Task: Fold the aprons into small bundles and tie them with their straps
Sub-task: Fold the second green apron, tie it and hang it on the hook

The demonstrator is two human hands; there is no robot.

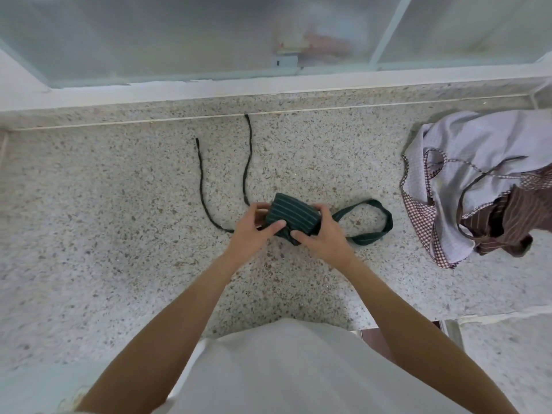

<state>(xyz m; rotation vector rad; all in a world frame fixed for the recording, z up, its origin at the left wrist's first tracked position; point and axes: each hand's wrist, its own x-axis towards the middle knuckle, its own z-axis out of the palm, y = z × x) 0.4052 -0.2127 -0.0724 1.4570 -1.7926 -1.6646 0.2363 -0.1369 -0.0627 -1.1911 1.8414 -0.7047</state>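
A dark green striped apron (294, 215) is folded into a small bundle on the speckled stone counter (119, 234). My left hand (254, 227) grips its left side, thumb on top. My right hand (322, 231) grips its right side, fingers curled over the far edge. Two thin dark straps (203, 180) trail from the bundle toward the back left. The wide green neck loop (379, 219) lies flat to the right of my right hand.
A heap of unfolded aprons (466, 180), lilac, checked and brown striped, sits at the right of the counter. A frosted window (209, 37) with a white sill runs along the back. The counter's front edge is near my body.
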